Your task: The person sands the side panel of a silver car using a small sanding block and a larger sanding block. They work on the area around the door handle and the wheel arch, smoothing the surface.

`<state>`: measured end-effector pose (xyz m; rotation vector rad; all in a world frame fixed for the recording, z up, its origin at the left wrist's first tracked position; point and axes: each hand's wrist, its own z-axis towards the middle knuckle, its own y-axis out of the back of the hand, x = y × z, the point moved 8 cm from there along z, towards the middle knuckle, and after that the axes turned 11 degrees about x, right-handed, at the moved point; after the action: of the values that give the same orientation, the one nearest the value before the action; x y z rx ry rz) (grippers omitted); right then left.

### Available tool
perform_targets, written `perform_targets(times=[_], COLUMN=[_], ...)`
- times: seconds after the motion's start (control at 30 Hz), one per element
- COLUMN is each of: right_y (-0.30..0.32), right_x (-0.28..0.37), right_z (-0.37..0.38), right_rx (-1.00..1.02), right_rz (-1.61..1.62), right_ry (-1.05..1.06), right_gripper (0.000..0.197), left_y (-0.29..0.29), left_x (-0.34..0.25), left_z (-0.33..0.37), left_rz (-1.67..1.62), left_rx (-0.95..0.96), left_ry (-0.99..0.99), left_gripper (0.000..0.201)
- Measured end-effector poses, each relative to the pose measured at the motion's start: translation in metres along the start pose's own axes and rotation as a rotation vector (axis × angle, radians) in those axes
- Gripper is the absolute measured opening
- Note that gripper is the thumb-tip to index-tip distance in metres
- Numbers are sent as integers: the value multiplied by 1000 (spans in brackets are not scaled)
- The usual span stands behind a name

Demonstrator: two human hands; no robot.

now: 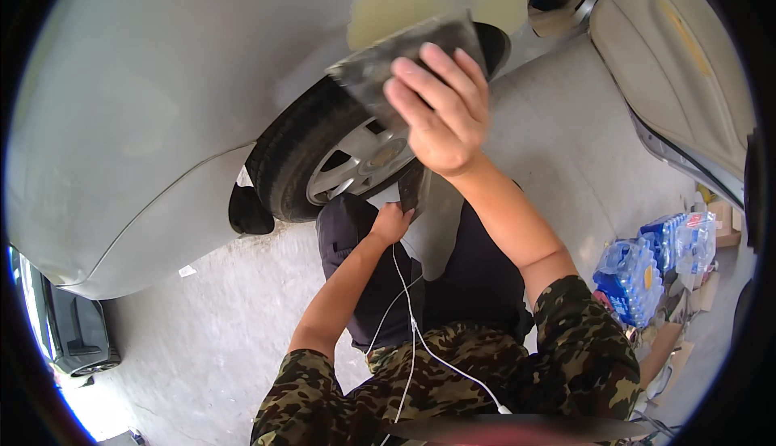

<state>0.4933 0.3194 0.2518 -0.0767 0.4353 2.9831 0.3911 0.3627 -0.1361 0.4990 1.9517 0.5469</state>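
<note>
My right hand (446, 114) grips a wide, dark, flat putty spreader (368, 74), slightly blurred, its fingers laid across the face and the thumb hidden behind. The spreader's far edge carries pale residue and overlaps the lower border of a yellowish filler patch (392, 5) on the silver car panel (178, 82). I cannot tell whether it touches the panel. Lower down, beside my knee, my left hand (391, 224) is closed on the end of a dark flat blade (411, 189) with a pale edge. The car's wheel (368, 159) lies just behind both hands.
An open car door (679, 66) stands at the far right. Plastic-wrapped bottle packs (630, 280) and cardboard pieces lie on the floor at right. A white cable (412, 321) hangs across my lap. Another dark vehicle (77, 325) shows at lower left.
</note>
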Motion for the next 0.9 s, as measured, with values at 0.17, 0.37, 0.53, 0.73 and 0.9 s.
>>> perform_targets(times=[0.17,0.37,0.53,0.73,0.9], right_y=[-46,-31,14,-14,-18], right_x=[4,-15,-24,-20,-11], right_z=[-1,-26,-5,22,1], right_rx=[34,170,125,111,109], right_rz=[14,-30,-8,20,64], right_ry=[90,107,15,44,41], right_gripper=[24,22,20,22,22], left_y=[4,7,4,1,8], left_x=[-4,-2,2,9,2], left_z=[0,-2,6,8,4], left_rz=[23,-23,16,1,22], left_rx=[1,-27,-31,-3,-62], left_ry=[-26,-3,-53,-8,-53], left_gripper=[35,35,38,38,36])
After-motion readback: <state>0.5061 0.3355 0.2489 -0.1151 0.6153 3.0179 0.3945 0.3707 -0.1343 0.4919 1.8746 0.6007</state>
